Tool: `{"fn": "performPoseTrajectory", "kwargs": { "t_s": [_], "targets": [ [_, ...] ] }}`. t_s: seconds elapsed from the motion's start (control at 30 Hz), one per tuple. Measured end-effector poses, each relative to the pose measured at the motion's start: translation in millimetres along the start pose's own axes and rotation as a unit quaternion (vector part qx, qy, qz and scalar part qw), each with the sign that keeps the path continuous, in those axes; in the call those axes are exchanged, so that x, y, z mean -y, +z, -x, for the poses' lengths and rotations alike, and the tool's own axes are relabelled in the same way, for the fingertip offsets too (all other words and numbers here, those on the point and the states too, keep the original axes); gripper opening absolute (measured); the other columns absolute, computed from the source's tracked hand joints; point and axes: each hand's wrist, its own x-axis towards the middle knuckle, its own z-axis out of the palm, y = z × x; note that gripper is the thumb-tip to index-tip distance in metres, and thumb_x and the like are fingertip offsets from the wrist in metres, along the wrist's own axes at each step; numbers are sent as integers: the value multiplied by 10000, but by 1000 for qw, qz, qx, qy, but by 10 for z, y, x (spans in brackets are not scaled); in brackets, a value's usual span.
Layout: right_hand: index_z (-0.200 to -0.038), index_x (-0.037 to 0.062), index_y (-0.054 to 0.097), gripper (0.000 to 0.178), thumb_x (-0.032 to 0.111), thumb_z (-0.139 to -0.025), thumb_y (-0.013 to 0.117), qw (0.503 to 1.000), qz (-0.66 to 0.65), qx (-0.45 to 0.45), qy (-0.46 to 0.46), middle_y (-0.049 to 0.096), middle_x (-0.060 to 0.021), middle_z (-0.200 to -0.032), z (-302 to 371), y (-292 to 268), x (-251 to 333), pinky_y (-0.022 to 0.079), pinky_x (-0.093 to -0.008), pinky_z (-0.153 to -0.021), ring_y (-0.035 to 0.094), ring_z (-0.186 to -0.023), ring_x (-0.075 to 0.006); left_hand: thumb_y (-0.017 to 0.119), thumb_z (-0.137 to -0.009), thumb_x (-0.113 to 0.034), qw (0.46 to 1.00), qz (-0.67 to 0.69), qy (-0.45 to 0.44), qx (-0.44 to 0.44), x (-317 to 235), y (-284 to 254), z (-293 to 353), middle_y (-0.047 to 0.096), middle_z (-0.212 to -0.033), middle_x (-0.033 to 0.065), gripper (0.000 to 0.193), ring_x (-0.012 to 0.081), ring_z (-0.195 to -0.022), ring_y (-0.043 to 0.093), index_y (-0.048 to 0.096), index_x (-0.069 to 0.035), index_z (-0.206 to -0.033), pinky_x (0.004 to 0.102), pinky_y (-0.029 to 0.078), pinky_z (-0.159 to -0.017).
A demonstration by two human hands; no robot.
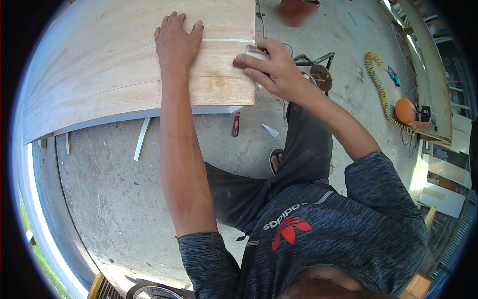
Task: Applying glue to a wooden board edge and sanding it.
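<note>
A broad pale plywood panel (114, 70) lies raised above the floor in front of me. On its surface my left hand (178, 45) rests flat, palm down, fingers spread and thumb out. At the panel's right edge, my right hand (283, 72) grips a small block (243, 60) that looks like a sanding block with a reddish-brown, sandpaper-like face. The block touches or nearly touches that edge; its underside is hidden. A whitish line (219, 40) crosses the panel between my hands.
On the concrete floor lie a red-and-black handled tool (235, 125) and a pale nozzle (270, 131), close to my foot. A dark metal frame (326, 62) stands right of the panel. Farther right are a yellow coiled hose (372, 74) and an orange tank (406, 111). A pale strip (142, 139) juts from under the panel.
</note>
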Motion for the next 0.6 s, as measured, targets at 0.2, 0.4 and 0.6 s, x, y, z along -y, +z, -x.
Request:
{"fn": "performPoseTrajectory", "kwargs": {
  "t_s": [0.2, 0.4, 0.6],
  "targets": [
    [-1226, 169, 755, 300, 241, -937, 718, 998, 43, -32, -30, 600, -172, -1108, -567, 38, -587, 489, -422, -907, 585, -1038, -324, 639, -940, -417, 1000, 14, 13, -4, -79, -13, -50, 538, -1514, 163, 560, 305, -1462, 428, 640, -39, -1353, 463, 250, -1247],
    [-1178, 226, 767, 256, 250, -933, 698, 997, -49, -32, -50, 605, -144, -1050, -19, 48, 34, 502, -417, -893, 585, -1030, -310, 642, -941, -416, 1000, 7, 3, -6, -41, -57, -3, 537, -1514, 166, 555, 305, -1466, 421, 642, -37, -1346, 462, 247, -1248],
    [-1206, 150, 748, 273, 247, -963, 666, 994, -43, 7, 97, 652, -174, -1128, -1032, -19, -746, 503, -424, -922, 607, -1065, -320, 642, -942, -420, 1000, 24, 4, 1, -60, -66, -62, 545, -1505, 170, 557, 307, -1463, 425, 643, -34, -1344, 465, 251, -1245]
  ]
}}
